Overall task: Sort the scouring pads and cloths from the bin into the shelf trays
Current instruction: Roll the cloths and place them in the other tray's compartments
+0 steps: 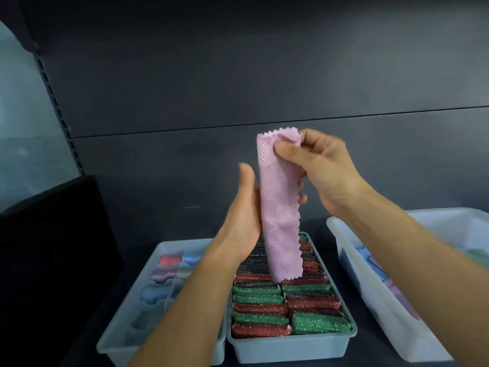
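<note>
At centre view, above the middle tray [291, 348], a pink waffle-textured cloth [280, 207] with zigzag-cut edges hangs upright, its lower end just over the scouring pads [264, 308]. The right hand [328, 170] pinches the cloth's top edge between thumb and fingers. The left hand [243, 207] lies with its palm against the cloth's left side, thumb straight up; its fingers are hidden behind the fabric, so I cannot tell whether it grips. The middle tray, at 6 o'clock, is packed with rows of glittery red and green pads. At 7 o'clock, touching it, the left tray [119, 337] holds rolled cloths [169, 260] in red, purple and blue. At 4 o'clock, a white bin [370, 287] holds blue, pink and green cloths.
</note>
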A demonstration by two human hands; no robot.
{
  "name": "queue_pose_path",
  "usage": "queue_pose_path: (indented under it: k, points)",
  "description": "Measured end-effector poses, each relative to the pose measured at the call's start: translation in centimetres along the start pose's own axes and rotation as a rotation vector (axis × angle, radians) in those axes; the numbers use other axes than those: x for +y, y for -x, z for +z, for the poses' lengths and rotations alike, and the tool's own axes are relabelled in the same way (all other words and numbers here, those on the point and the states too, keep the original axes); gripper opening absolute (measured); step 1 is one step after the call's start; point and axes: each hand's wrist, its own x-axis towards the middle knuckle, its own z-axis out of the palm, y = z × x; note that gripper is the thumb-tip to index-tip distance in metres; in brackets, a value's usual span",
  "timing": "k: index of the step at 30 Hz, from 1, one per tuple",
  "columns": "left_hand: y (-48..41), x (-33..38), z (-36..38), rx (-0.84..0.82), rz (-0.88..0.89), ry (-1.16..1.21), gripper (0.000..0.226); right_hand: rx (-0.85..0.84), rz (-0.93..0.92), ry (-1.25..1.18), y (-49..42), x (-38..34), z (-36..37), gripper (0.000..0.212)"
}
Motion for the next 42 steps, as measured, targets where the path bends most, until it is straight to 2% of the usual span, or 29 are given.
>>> queue_pose_path:
  k: [2, 4, 8, 14, 19, 22, 27, 29, 31, 35, 38, 40, 42]
  points:
    - [0.7, -1.5, -0.7, -0.068, -0.018, -0.051, 0.059, 0.006, 0.012, 0.004, -0.3, 0.0, 0.2, 0.01]
    - [1.2, -2.5, -0.8, -0.049, -0.074, -0.013, 0.046, 0.021, 0.023, 0.016, -0.6, 0.1, 0.4, 0.011]
    - [2.4, -4.2, -0.1, -0.037, -0.158, 0.092, 0.045, 0.086, 0.044, 0.081, -1.3, 1.0, 0.3, 0.029]
    - [3.3, -5.8, 0.2, 0.08, -0.378, 0.073, 0.041, 0.045, 0.061, 0.08, -1.4, 2.2, -0.5, 0.015]
    - [2.2, -5.9, -1.1, 0.219, -0.615, 0.231, 0.045, -0.157, -0.001, 0.055, 0.3, 3.5, -1.0, 0.008]
    - [2.0, -6.0, -1.9, 0.273, -0.617, 0.286, 0.038, -0.224, -0.026, 0.088, 1.7, 4.7, -1.0, 0.008]
    - [2.2, -6.9, -1.6, 0.362, -0.543, 0.075, 0.02, -0.168, -0.042, 0.058, 1.7, 5.4, -1.2, 0.01]
    - [2.2, -7.1, -1.3, 0.381, -0.547, 0.044, 0.021, -0.152, -0.044, 0.05, 1.3, 5.2, -1.5, 0.007]
    - [2.1, -7.0, -1.4, 0.335, -0.572, 0.126, 0.027, -0.157, -0.053, 0.081, 1.0, 5.0, -1.7, 0.006]
    - [2.3, -5.9, -1.8, 0.239, -0.635, 0.457, 0.062, -0.186, -0.09, 0.191, 1.7, 5.4, -1.8, 0.016]
    - [2.0, -5.3, -2.1, 0.236, -0.644, 0.576, 0.088, -0.295, -0.07, 0.296, 3.3, 6.4, -2.2, 0.022]
    - [1.5, -4.9, -2.3, 0.241, -0.648, 0.56, 0.079, -0.395, -0.046, 0.355, 4.6, 7.5, -2.4, 0.022]
    - [1.1, -4.7, -2.6, 0.271, -0.652, 0.461, 0.055, -0.455, -0.046, 0.381, 5.7, 8.7, -2.6, 0.018]
